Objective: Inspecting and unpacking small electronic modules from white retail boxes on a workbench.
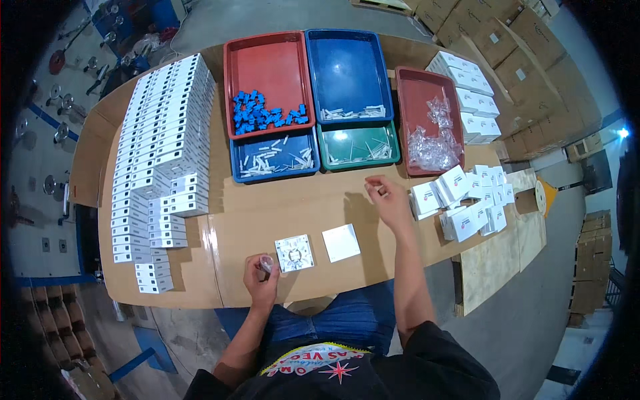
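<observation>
Near the table's front edge, my left hand [260,283] is closed around a small clear plastic bag [267,263]; its contents are hard to make out. Just right of it lies a square white plate [294,253] with its fittings showing. A plain white square plate [341,243] lies beside that one, apart from it. My right hand [389,200] hovers over the cardboard, short of the green tray [393,151] holding thin pale pieces. Its fingers are bent with the tips apart, and nothing shows between them.
Tall stacks of white boxes [160,127] fill the left side. Behind stand a red tray [267,60] of blue pieces, blue trays [347,73] with white pieces, and a red tray [427,80] of clear bags. White boxes [467,223] are heaped at right.
</observation>
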`<state>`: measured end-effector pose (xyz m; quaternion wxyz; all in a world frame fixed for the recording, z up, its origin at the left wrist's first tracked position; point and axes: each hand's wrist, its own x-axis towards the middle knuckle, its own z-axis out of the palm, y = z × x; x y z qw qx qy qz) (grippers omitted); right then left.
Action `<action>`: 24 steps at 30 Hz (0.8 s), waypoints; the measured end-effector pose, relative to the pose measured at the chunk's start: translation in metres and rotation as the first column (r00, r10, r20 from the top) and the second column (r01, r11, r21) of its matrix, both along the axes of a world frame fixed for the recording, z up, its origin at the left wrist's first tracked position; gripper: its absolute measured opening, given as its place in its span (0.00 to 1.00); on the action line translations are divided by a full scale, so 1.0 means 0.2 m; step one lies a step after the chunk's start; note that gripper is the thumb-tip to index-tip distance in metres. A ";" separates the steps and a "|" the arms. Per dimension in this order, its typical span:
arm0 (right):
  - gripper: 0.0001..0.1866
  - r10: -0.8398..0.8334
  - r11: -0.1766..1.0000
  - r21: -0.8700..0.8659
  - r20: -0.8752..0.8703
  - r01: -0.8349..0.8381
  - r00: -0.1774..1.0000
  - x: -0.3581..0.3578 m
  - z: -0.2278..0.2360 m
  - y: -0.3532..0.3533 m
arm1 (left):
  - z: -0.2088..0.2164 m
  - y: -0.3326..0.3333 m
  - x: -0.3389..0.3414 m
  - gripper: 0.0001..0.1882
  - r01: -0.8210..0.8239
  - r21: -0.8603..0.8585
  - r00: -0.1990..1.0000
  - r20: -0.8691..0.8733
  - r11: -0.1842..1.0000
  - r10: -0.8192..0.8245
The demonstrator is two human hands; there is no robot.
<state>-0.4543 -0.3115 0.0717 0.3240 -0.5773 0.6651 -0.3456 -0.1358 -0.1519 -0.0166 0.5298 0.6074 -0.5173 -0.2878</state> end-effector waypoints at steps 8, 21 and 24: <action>0.08 -0.023 0.993 -0.115 -0.351 -0.019 0.936 -0.17 0.00 -0.44 | -0.05 0.00 0.02 0.17 0.038 0.059 0.998 0.050 0.998 -0.041; 0.09 0.471 0.881 0.270 -0.569 -0.388 0.674 -0.13 -0.18 -0.77 | -0.07 0.00 0.02 0.15 0.080 0.066 0.997 0.013 0.995 -0.081; 0.10 0.481 0.877 0.297 -0.530 -0.379 0.699 -0.12 -0.18 -0.77 | -0.04 0.00 0.01 0.15 0.080 0.055 0.997 0.003 0.995 -0.080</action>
